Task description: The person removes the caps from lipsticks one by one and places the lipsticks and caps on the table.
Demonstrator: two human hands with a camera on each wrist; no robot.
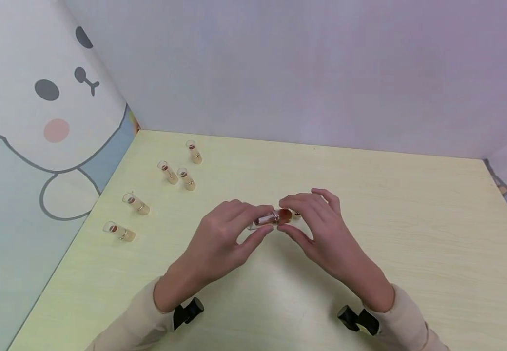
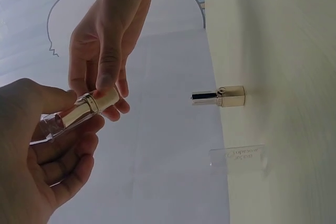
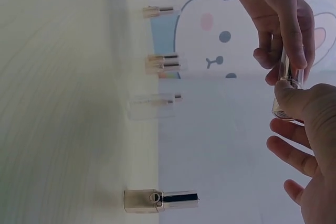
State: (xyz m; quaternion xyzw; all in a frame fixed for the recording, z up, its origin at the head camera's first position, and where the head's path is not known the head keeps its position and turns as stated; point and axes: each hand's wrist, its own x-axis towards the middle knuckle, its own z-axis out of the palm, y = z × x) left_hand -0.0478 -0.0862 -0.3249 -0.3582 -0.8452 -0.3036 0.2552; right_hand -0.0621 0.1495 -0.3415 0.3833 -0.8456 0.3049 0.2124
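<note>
A lipstick (image 1: 267, 219) with a clear cap over its bullet end is held between the two hands, tilted, up off the table. My left hand (image 1: 223, 239) grips the clear cap end (image 2: 52, 124) between thumb and fingers. The gold base (image 2: 106, 98) is pinched by my right hand (image 1: 325, 236), thumb on one side and fingers on the other. Below the hands, an uncapped lipstick (image 2: 231, 97) stands upright on the table, with a loose clear cap (image 2: 241, 158) beside it. In the head view the right hand mostly hides these two.
Several clear-capped lipsticks stand on the left part of the pale wooden table (image 1: 411, 253), one (image 1: 122, 232) nearest the left edge and another (image 1: 194, 152) farthest back. A plain wall (image 1: 315, 73) rises behind the table. A wall with a cartoon bear (image 1: 47, 112) is at left.
</note>
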